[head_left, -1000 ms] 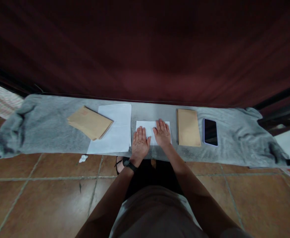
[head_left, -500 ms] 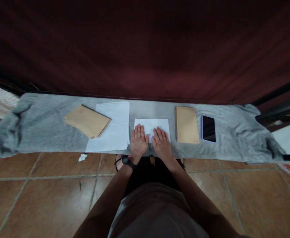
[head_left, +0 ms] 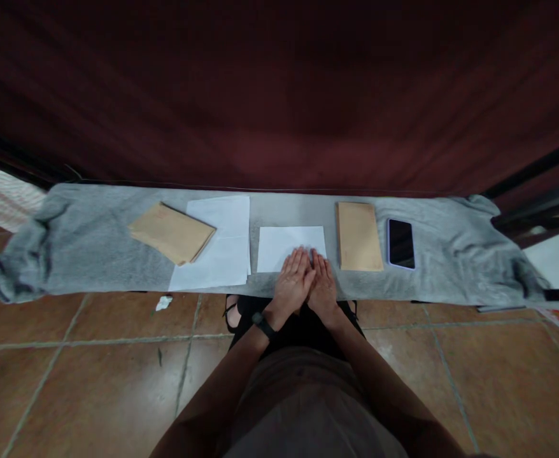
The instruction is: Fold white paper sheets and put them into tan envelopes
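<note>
A white sheet of paper [head_left: 279, 245], which looks folded, lies crosswise in front of me on the grey cloth. My left hand [head_left: 293, 285] lies flat on its near edge, fingers stretched out, with a dark watch on the wrist. Beside it and touching it, my right hand [head_left: 323, 286] rests flat on the paper's near right part, fingers extended. Both palms face down, and they cover the sheet's lower right area. A stack of brown envelopes [head_left: 358, 236] lies just right of the paper. Left of the paper are larger white sheets [head_left: 226, 245].
More brown envelopes [head_left: 172, 232] lie askew, partly over the large sheets. A phone [head_left: 400, 243] in a pale purple case lies at the right. Grey cloth [head_left: 93, 242] covers the narrow bench. Behind it hangs a dark red curtain [head_left: 279, 127]. A white scrap [head_left: 163, 303] is on the tiled floor.
My left hand has slid right along the paper until it meets my right hand, uncovering the sheet's left part. My right hand has shifted slightly right. The paper stays in place.
</note>
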Motion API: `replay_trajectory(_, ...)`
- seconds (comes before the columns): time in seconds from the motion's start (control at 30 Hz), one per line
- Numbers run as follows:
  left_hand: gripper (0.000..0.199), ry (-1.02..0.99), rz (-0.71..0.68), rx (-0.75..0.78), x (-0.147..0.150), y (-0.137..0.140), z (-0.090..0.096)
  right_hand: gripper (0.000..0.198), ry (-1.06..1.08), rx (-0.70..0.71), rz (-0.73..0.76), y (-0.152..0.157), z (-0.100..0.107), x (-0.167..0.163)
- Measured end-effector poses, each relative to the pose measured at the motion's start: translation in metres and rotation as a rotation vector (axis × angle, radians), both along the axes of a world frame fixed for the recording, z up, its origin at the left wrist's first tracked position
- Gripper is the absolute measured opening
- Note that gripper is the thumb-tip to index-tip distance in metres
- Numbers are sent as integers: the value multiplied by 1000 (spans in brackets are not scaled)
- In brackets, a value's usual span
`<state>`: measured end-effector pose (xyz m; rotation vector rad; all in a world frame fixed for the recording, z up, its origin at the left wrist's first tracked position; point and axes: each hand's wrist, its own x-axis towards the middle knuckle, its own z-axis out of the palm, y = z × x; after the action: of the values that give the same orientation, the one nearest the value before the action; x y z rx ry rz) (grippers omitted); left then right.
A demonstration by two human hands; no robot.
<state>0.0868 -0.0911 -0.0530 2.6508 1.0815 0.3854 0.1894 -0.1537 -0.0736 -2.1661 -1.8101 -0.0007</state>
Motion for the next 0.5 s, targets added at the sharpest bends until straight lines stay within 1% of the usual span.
replay_trajectory(0.07, 61, 18, 2, -16, 3, -9, -3, 62, -6, -10, 20, -1, -1, 1)
replay_trajectory(0.13, 62, 34, 34, -8, 0, -11, -7, 60, -2, -10, 18, 0, -1, 1)
replay_trajectory(0.27, 65, 63, 90, 46, -19, -2, -11, 57, 16, 20, -20, 2, -3, 1)
replay_trajectory(0.37, 68, 73, 157, 82, -35, 3, -12, 57, 13, 53, -42, 2, -5, 1)
replay_trajectory(0.5, 68, 69, 223, 105, -50, 4, -11, 64, -7, 92, -60, -5, -9, 4)
